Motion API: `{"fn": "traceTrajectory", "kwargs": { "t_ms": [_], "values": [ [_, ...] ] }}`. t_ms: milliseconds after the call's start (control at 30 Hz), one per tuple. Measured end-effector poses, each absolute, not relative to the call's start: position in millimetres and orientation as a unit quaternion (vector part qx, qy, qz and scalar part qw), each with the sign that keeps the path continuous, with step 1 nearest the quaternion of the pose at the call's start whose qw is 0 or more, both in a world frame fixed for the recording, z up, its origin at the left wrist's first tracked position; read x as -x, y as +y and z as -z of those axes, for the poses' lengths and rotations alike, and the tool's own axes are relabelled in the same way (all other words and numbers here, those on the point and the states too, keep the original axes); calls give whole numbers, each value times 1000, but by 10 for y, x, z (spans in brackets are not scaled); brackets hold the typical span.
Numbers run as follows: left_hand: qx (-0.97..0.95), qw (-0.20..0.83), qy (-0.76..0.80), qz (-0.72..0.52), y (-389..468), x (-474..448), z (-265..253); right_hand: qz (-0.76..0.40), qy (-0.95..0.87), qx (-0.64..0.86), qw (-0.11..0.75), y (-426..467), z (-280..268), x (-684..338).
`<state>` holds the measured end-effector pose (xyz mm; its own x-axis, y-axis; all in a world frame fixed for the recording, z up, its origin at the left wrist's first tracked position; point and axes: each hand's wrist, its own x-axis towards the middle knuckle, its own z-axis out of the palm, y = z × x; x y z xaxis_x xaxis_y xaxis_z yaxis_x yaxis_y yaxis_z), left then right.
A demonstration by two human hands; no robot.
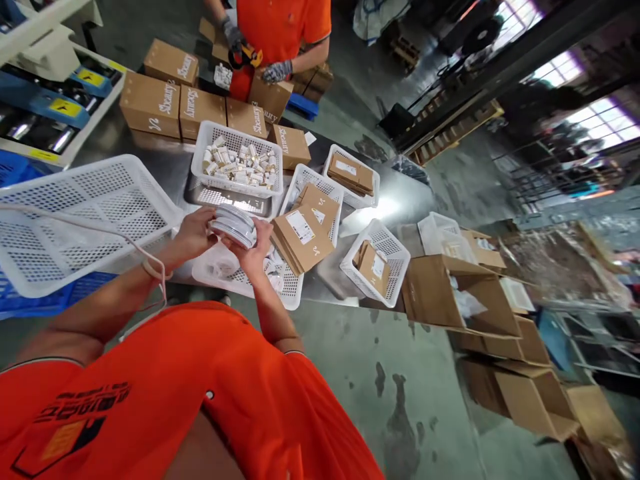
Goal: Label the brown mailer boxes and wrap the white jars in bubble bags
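Between my hands is a short stack of round, whitish clear discs (pixel 233 225), perhaps lids or tape rolls; I cannot tell which. My left hand (pixel 197 233) grips its left edge. My right hand (pixel 254 248) is closed around the right side and underside. Below them sits a white perforated basket (pixel 295 293), partly covered by my right arm, with clear plastic pieces inside. Just beyond the stack, another white basket (pixel 200 157) holds many small white bottles with gold parts (pixel 240 163). Flat brown cartons with labels (pixel 305 233) lean on a basket to the right of my right hand.
A large white basket (pixel 90 200) stands at left with a cable across it. Brown boxes (pixel 150 100) line the table's far side, where a gloved co-worker (pixel 280 33) holds a tape dispenser. At right are smaller baskets (pixel 393 283) and open cartons (pixel 450 300).
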<state>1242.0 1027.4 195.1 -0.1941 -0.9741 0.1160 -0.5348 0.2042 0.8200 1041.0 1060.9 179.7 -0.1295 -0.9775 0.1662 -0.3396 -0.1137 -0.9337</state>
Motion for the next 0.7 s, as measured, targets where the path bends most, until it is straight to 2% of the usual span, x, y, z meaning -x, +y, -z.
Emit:
{"fn": "traceTrajectory", "kwargs": {
  "t_ms": [133,333,400,567,700],
  "values": [
    [-554,337,-689,322,10332,-12407,-1917,385,598,652,264,10634,-1601,-10362],
    [-517,256,-755,313,10522,-12146,-1833,191,657,706,183,10712,-1710,-10564],
    [-506,241,-759,331,10506,-12104,-1807,167,656,710,195,10704,-1726,-10572],
    [-531,201,-725,390,10221,-12147,-1863,272,627,679,269,10852,-1481,-10022],
    [-518,237,-697,435,10086,-12108,-2070,137,722,585,342,11095,-1177,-9489]
  ]
}}
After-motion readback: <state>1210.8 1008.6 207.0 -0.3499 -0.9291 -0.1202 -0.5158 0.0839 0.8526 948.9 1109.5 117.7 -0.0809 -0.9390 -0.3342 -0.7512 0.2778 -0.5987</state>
